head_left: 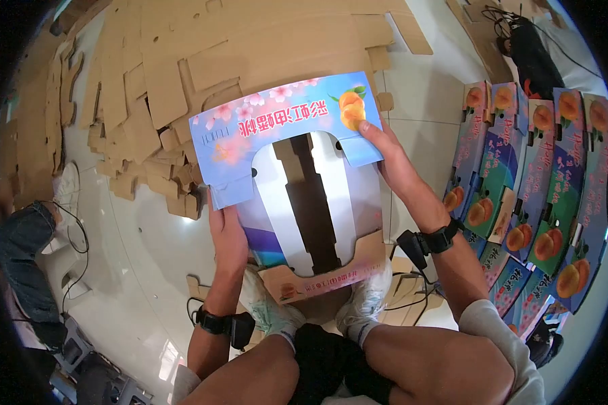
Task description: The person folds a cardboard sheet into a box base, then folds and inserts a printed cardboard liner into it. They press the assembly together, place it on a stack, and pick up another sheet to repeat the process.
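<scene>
Between my two hands is a printed cardboard fruit box (pixel 284 111), blue and pink with peaches, blossoms and red characters. Its far panel stands up, its near end flap (pixel 327 280) folds out brown, and a dark gap runs between the white inner flaps. My left hand (pixel 228 233) grips the box's left side, its fingers partly hidden behind the panel. On the far right corner my right hand (pixel 390 152) is closed, thumb on the printed face near the peach picture. Each wrist wears a black strapped device.
Flat brown cardboard pieces (pixel 162 61) lie stacked on the tiled floor ahead. At the right stand several printed fruit boxes (pixel 520 169) in rows. Another person's leg (pixel 23 250) is at the left, near a cable and a grey plastic stool (pixel 81 358).
</scene>
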Demonstrator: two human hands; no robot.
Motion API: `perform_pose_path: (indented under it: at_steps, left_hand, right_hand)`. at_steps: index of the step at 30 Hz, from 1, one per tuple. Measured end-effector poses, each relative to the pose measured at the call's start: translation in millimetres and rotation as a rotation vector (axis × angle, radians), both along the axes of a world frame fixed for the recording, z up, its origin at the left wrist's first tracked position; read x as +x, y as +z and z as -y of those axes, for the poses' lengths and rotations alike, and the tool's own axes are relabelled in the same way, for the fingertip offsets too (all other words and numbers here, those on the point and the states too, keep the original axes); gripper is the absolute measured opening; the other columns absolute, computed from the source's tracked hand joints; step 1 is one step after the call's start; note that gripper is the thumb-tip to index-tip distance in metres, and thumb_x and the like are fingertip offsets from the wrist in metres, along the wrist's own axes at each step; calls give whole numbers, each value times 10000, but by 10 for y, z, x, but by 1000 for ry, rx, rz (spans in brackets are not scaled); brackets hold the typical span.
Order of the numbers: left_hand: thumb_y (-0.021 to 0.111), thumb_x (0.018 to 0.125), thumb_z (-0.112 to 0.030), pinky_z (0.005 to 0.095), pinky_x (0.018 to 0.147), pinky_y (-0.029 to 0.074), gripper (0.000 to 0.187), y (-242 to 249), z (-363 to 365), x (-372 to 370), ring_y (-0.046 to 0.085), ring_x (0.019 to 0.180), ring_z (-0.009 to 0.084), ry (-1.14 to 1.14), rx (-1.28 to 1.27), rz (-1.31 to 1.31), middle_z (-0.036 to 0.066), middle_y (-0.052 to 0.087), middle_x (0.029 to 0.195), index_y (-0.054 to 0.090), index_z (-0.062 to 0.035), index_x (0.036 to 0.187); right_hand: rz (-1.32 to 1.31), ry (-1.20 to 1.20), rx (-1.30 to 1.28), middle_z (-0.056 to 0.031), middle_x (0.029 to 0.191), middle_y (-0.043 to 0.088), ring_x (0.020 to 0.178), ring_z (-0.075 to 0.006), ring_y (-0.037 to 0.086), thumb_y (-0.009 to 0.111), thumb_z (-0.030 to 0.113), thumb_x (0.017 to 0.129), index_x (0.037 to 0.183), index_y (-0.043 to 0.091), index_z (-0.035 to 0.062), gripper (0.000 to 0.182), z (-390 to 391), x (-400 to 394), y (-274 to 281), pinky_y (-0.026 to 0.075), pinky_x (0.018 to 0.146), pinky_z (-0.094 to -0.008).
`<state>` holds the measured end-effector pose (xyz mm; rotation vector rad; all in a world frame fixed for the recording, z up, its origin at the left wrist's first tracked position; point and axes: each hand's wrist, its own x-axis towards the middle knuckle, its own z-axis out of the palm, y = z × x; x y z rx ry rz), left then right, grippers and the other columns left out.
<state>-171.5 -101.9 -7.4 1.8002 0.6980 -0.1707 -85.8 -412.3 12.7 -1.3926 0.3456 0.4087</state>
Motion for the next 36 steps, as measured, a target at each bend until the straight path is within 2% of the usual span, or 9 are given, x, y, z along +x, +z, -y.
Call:
perform_pose_path:
  at_steps: [2, 5, 11, 14, 17, 20, 23, 29, 36]
  left_hand:
    - [466, 1146, -353, 309, 942, 425, 501, -93, 58, -34, 480, 1017, 141, 69, 5, 45, 31, 579, 1183, 523, 17, 1479]
    - [419, 1156, -214, 341, 1172, 356, 470, 149, 168, 66, 482, 1359, 200, 14, -159, 131, 122, 520, 1503, 421, 60, 1538]
    - [431, 1154, -226, 326, 1144, 370, 467, 58, 220, 85, 493, 1312, 188, 27, -32, 166, 116, 545, 1444, 425, 50, 1531]
    - [458, 1141, -204, 335, 1123, 394, 443, 52, 252, 95, 507, 1285, 184, 143, -80, 203, 118, 543, 1407, 437, 45, 1507]
    - [495, 1111, -152, 389, 1127, 410, 423, 284, 290, 165, 512, 1312, 228, 96, -90, 219, 161, 525, 1420, 445, 51, 1479]
    - [505, 1074, -92, 453, 1139, 405, 406, 182, 157, 122, 529, 1319, 330, -129, 314, 418, 212, 513, 1415, 460, 63, 1446]
    - [488, 1051, -70, 488, 1154, 389, 447, 269, 120, 88, 506, 1347, 432, -296, 642, 393, 270, 469, 1483, 449, 75, 1473]
    - [427, 1083, -110, 508, 1184, 353, 476, 202, 108, 23, 440, 1418, 484, -379, 602, 429, 302, 416, 1570, 429, 90, 1515]
    - [382, 1110, -149, 490, 1177, 368, 473, 152, 95, 40, 456, 1402, 481, -349, 390, 259, 313, 478, 1511, 416, 86, 1520]
  right_hand:
    - [8, -3, -4, -168, 1532, 513, 1423, -246, 474, 658, 481, 1002, 1592, 350, -43, 847, -25, -2, 49, 322, 1213, -369]
    - [24, 5, -15, -170, 1513, 524, 1408, -245, 485, 661, 485, 999, 1582, 355, -52, 849, -23, -1, 45, 331, 1206, -369]
    - [48, -19, -37, -173, 1491, 536, 1384, -243, 503, 652, 486, 1002, 1561, 376, -59, 829, -85, 1, 90, 349, 1192, -364]
    - [24, -4, -37, -176, 1498, 532, 1389, -246, 500, 655, 494, 997, 1569, 367, -58, 846, -67, -7, 129, 347, 1193, -365]
    - [45, 9, -22, -180, 1509, 525, 1393, -245, 497, 660, 503, 991, 1582, 350, -58, 872, -13, -8, 26, 345, 1195, -364]
    - [15, -15, -37, -179, 1514, 523, 1393, -244, 498, 659, 506, 993, 1589, 346, -57, 878, -36, -19, 73, 342, 1197, -362]
    - [30, -24, -34, -179, 1505, 532, 1388, -244, 504, 661, 502, 994, 1583, 364, -56, 864, -36, -20, 64, 351, 1189, -356]
    - [35, -91, 35, -172, 1425, 594, 1304, -229, 573, 702, 464, 979, 1530, 433, -54, 802, -66, -24, 18, 418, 1131, -346]
    - [49, -202, 0, -191, 1335, 633, 1195, -222, 633, 746, 422, 955, 1502, 446, -35, 773, -177, -63, 63, 485, 1043, -339]
